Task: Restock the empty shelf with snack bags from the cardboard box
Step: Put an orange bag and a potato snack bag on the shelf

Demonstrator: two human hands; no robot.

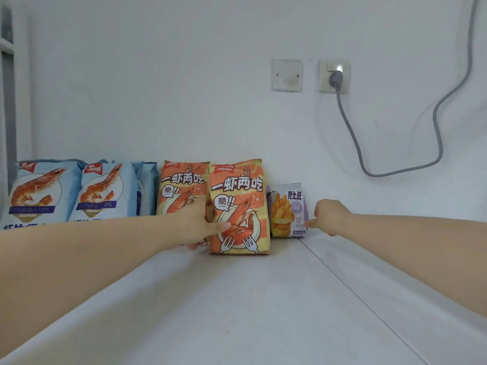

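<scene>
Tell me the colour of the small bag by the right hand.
The small bag is pale purple, picturing yellow fries; head view.

On the white shelf (237, 299), snack bags stand in a row against the wall: two blue shrimp bags (39, 193), two orange shrimp bags, then a small purple fries bag (287, 209). The left grip (200, 222) holds the front orange shrimp bag (239, 206) by its left edge, thumb on its face. The right grip (329, 216), fingers curled, touches the fries bag's right edge with one fingertip.
</scene>
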